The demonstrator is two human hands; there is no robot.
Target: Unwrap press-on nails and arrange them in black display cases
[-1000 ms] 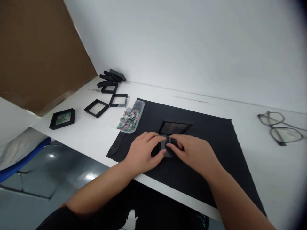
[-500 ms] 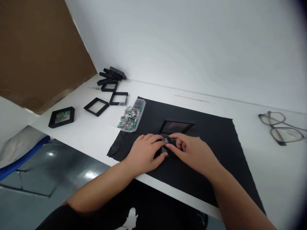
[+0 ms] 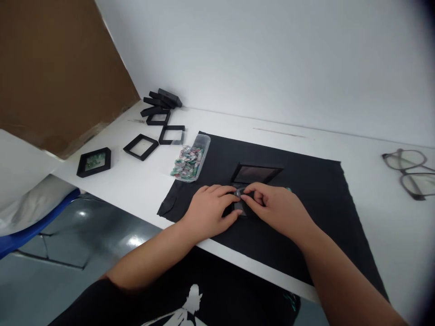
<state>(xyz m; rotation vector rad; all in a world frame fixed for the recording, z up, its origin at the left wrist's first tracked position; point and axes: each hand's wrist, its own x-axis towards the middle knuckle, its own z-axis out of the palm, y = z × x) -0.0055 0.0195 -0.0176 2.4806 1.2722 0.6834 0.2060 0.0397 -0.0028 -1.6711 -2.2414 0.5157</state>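
A black hinged display frame (image 3: pixel 256 173) stands opened on the black mat, its lid half raised at the back. My left hand (image 3: pixel 211 212) holds the left side of its lower half, thumb at the near edge and fingers farther back. With thumb and forefinger, my right hand (image 3: pixel 279 206) pinches a small, clear, shiny piece (image 3: pixel 238 193) over that lower half. My left fingertips are close beside this piece, and the fingers partly cover it, so its exact kind is hidden. A bit of green shows just behind my right hand.
Left of the mat (image 3: pixel 309 181) sits a clear plastic tub (image 3: pixel 203 156) of green and reddish wrapped pieces. Several black frames (image 3: pixel 141 146) lie beyond it, one frame (image 3: pixel 94 161) with green pieces inside. Eyeglasses (image 3: pixel 406 159) rest at right. A blue-edged chair (image 3: pixel 41 222) stands left.
The view has shifted slightly, so the whole scene sits a little differently. Both hands stay at the frame; my right fingers have shifted slightly on the clear piece.
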